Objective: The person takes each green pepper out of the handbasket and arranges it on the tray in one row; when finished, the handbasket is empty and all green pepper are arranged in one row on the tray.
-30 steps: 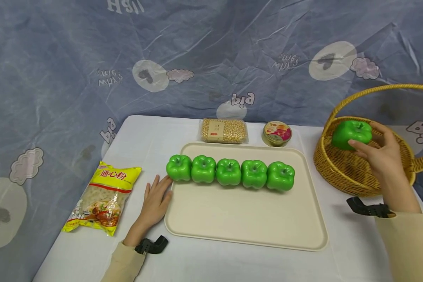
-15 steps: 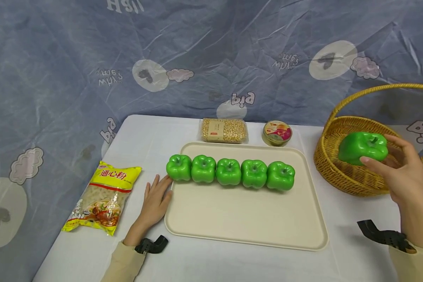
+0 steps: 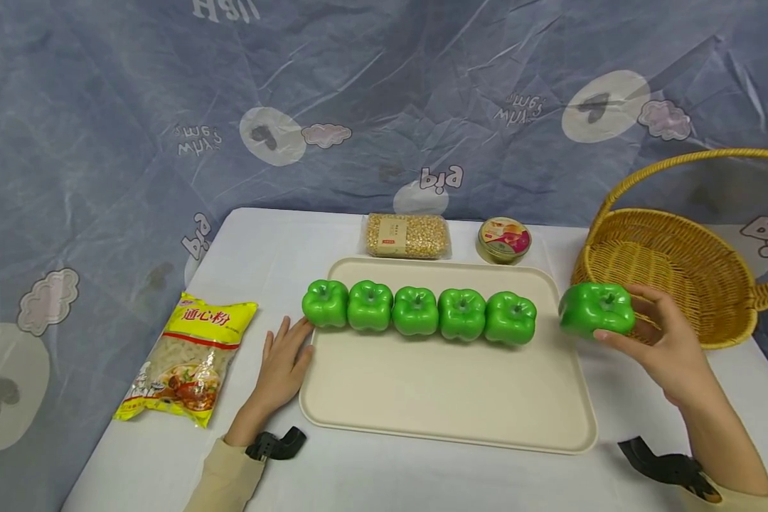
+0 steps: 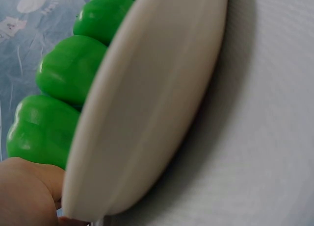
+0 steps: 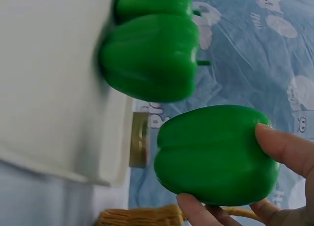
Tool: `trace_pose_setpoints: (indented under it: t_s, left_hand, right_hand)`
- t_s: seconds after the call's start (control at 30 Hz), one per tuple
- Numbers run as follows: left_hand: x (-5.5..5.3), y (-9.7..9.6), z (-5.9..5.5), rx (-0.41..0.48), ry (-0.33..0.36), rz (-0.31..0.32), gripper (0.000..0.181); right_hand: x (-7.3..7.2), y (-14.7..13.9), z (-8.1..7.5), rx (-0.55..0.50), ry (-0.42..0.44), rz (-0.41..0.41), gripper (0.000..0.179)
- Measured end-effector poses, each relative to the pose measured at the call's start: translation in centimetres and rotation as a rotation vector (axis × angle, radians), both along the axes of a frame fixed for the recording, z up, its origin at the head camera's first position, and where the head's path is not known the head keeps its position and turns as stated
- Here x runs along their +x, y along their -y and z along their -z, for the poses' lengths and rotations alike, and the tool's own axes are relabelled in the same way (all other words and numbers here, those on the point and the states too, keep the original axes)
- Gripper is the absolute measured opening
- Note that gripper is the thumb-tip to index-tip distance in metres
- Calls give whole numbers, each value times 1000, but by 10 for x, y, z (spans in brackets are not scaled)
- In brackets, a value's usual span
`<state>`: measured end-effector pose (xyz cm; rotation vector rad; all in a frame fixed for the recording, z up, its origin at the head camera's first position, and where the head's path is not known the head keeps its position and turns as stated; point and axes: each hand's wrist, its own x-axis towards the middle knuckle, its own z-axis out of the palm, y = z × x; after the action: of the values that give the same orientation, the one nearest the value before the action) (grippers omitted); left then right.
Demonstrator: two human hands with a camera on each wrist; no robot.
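Observation:
My right hand point(image 3: 668, 348) grips a green bell pepper point(image 3: 596, 309) between thumb and fingers, over the right edge of the beige tray point(image 3: 448, 398). The right wrist view shows the held bell pepper point(image 5: 216, 155) raised, apart from the row. Several more green bell peppers point(image 3: 416, 311) stand side by side in a line along the tray's far part, stems up. At the tray's left edge my left hand point(image 3: 283, 366) rests with its fingers extended, fingertips near the leftmost pepper. In the left wrist view, part of that hand point(image 4: 29, 191) shows beside the tray rim point(image 4: 147, 98).
A wicker basket point(image 3: 732, 313) with a tall handle stands right of the tray, no pepper visible inside. Behind the tray lie a pack of yellow kernels point(image 3: 416, 237) and a round tin point(image 3: 503, 240). A yellow pasta bag point(image 3: 188, 359) lies at left.
The right hand has lifted the bell pepper out of the basket and carried it left and nearer, to the tray's right edge. The left hand and the row have stayed put.

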<state>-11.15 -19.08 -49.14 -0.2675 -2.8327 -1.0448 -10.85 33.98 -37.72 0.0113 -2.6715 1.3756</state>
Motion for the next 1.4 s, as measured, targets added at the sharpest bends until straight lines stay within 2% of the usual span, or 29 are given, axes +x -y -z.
trace_pose_setpoints:
  t_s: [0.23,0.5,1.13,1.4]
  left_hand:
    - [-1,-1,0,4,3,5,48]
    - [1,-2,0,5,8,6,48]
    - [0,-2,2,-1,-4,7,48]
    - [0,-3,1,5,7,5,48]
  right_hand:
    - [-4,13,15,60,55,-53,82]
    - [-6,21,24,92,106,-104,83]
    - [-5,19,32,88,54,-145,91]
    - [-5,19,31,75,92,-153,95]
